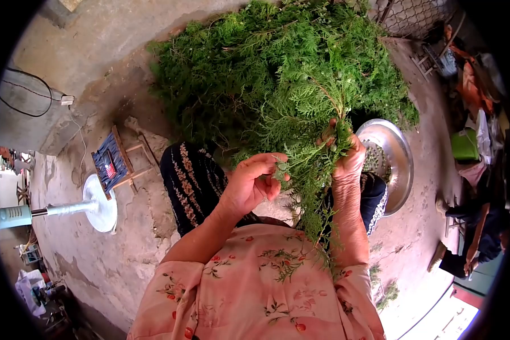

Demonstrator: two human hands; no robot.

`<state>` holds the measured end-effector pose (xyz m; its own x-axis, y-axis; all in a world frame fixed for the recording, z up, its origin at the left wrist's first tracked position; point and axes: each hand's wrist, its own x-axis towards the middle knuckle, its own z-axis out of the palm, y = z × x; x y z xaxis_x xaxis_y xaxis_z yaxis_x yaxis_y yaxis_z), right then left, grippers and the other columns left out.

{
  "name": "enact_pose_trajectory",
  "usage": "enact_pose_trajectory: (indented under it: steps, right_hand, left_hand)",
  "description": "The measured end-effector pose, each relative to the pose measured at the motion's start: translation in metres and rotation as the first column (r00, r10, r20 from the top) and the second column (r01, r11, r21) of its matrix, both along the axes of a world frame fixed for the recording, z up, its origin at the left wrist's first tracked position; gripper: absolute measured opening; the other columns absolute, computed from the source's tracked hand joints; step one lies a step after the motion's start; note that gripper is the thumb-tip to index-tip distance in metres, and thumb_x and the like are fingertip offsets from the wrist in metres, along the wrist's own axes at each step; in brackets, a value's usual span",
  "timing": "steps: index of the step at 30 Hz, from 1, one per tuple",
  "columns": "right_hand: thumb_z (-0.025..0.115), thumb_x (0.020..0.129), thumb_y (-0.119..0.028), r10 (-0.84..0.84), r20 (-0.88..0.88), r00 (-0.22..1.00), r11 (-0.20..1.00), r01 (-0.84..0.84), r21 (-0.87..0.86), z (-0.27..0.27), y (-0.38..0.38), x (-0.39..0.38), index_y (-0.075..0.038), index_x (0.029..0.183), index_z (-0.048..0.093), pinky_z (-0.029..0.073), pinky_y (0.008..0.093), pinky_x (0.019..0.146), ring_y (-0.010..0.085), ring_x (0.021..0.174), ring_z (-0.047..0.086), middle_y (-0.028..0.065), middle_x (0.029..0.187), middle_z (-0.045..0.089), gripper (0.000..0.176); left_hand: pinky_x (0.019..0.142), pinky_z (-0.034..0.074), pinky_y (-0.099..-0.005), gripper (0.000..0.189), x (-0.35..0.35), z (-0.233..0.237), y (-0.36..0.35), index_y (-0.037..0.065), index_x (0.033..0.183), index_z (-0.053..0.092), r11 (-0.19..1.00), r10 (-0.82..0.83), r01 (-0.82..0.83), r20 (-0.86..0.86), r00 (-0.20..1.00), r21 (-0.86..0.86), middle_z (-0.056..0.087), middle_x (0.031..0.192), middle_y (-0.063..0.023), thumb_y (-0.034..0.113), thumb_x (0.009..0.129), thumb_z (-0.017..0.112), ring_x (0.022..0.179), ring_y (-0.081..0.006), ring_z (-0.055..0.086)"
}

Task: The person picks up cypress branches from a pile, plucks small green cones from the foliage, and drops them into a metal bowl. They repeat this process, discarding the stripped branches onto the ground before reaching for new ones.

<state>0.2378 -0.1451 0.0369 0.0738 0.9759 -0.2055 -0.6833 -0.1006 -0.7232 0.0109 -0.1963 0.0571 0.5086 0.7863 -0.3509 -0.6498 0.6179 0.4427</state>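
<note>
My right hand [348, 154] is closed around the stems of a leafy green cypress branch [309, 164], which hangs down in front of my chest. My left hand [252, 182] is at the left side of this branch, thumb and fingers pinched on a small sprig [281, 169] at its edge. Whether a tiny cone is also between the fingertips is too small to tell. Beyond both hands lies a big heap of cut cypress branches [226, 73]. Next to my right knee stands a metal basin [403, 164] with many small greenish round bits in it, partly hidden by my arm and leg.
To the left are a small wooden stool [131, 148] with a woven seat and a fan on a round white base [105, 218]. A cable [51, 99] runs along the wall. At the right another person [476, 238] sits near bags and cloths [473, 136].
</note>
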Motion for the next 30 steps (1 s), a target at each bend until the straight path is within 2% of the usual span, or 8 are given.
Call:
enact_pose_trajectory:
  steps: [3, 6, 10, 15, 19, 21, 24, 30]
  right_hand:
    - [0.051, 0.078, -0.025, -0.011, 0.036, 0.999, 1.0, 0.011, -0.003, 0.003, -0.001, -0.002, 0.005, 0.096, 0.06, 0.047, 0.0352, 0.063, 0.022, 0.064, 0.054, 0.0112, 0.07, 0.058, 0.036]
    - [0.05, 0.077, -0.022, -0.023, 0.061, 0.998, 1.0, 0.024, -0.015, -0.001, 0.0, -0.002, 0.003, 0.096, 0.061, 0.048, 0.0346, 0.063, 0.0216, 0.065, 0.055, 0.0115, 0.073, 0.059, 0.033]
    - [0.05, 0.075, -0.019, -0.055, 0.062, 0.997, 0.997, 0.058, -0.056, 0.003, -0.001, -0.005, 0.003, 0.095, 0.062, 0.048, 0.0326, 0.064, 0.02, 0.065, 0.055, 0.0104, 0.075, 0.06, 0.031]
    - [0.051, 0.074, -0.016, -0.123, 0.051, 0.991, 0.986, 0.128, -0.104, 0.004, -0.002, -0.006, 0.003, 0.093, 0.062, 0.047, 0.0301, 0.065, 0.0179, 0.065, 0.055, 0.0085, 0.076, 0.061, 0.029]
    - [0.051, 0.073, -0.014, -0.137, 0.083, 0.987, 0.983, 0.146, -0.113, 0.009, -0.002, -0.008, 0.003, 0.093, 0.062, 0.047, 0.0287, 0.063, 0.0162, 0.065, 0.054, 0.0082, 0.077, 0.061, 0.028]
    - [0.051, 0.072, -0.013, -0.149, 0.086, 0.985, 0.98, 0.158, -0.121, 0.012, -0.002, -0.01, 0.003, 0.093, 0.062, 0.046, 0.0279, 0.062, 0.0157, 0.064, 0.054, 0.0085, 0.077, 0.061, 0.028]
    - [0.05, 0.072, -0.012, -0.102, 0.043, 0.994, 0.991, 0.106, -0.087, 0.014, -0.003, -0.01, 0.003, 0.093, 0.061, 0.046, 0.027, 0.059, 0.0156, 0.063, 0.054, 0.0086, 0.076, 0.06, 0.028]
    - [0.047, 0.072, -0.011, -0.102, 0.03, 0.994, 0.988, 0.105, -0.114, 0.015, -0.002, -0.012, 0.003, 0.094, 0.059, 0.045, 0.0275, 0.058, 0.0158, 0.058, 0.051, 0.0081, 0.076, 0.058, 0.029]
  left_hand:
    - [0.035, 0.04, -0.0261, 0.026, 0.003, 0.005, -0.001, -0.002, 0.105, 0.056, 0.999, 0.026, -0.027, -0.1, 0.995, -0.016, 0.062, 0.08, -0.0191, 0.007, 0.084, 0.045, 0.046, -0.0194, 0.057]
    - [0.034, 0.039, -0.0238, 0.025, 0.004, 0.012, -0.003, -0.001, 0.106, 0.056, 0.999, 0.048, -0.047, -0.096, 0.994, 0.009, 0.059, 0.071, -0.0141, 0.009, 0.086, 0.046, 0.044, -0.0155, 0.055]
    - [0.032, 0.037, -0.0236, 0.024, 0.004, 0.011, -0.003, 0.001, 0.106, 0.058, 0.999, 0.027, -0.024, -0.127, 0.992, 0.028, 0.058, 0.069, -0.0124, 0.011, 0.087, 0.047, 0.041, -0.0156, 0.053]
    - [0.032, 0.039, -0.0244, 0.023, 0.004, 0.014, -0.006, 0.004, 0.103, 0.06, 0.995, 0.029, -0.016, -0.136, 0.99, 0.098, 0.052, 0.061, -0.0059, 0.02, 0.089, 0.051, 0.041, -0.015, 0.053]
    - [0.033, 0.04, -0.0247, 0.025, 0.007, 0.014, -0.007, 0.004, 0.104, 0.06, 0.994, 0.045, -0.03, -0.142, 0.989, 0.104, 0.052, 0.06, -0.0054, 0.022, 0.089, 0.051, 0.041, -0.015, 0.054]
    - [0.031, 0.039, -0.0253, 0.025, 0.008, 0.015, -0.007, 0.002, 0.104, 0.058, 0.993, 0.08, -0.067, -0.142, 0.987, 0.095, 0.06, 0.071, -0.0136, 0.02, 0.089, 0.051, 0.038, -0.0174, 0.051]
    - [0.033, 0.04, -0.0259, 0.025, 0.006, 0.021, -0.005, 0.001, 0.104, 0.058, 0.995, 0.064, -0.059, -0.062, 0.996, 0.081, 0.06, 0.07, -0.0132, 0.02, 0.089, 0.051, 0.04, -0.0172, 0.052]
    - [0.035, 0.042, -0.0257, 0.025, 0.004, 0.013, -0.004, 0.001, 0.101, 0.058, 0.99, 0.053, -0.037, -0.117, 0.992, 0.134, 0.059, 0.073, -0.0102, 0.022, 0.089, 0.052, 0.042, -0.0149, 0.052]
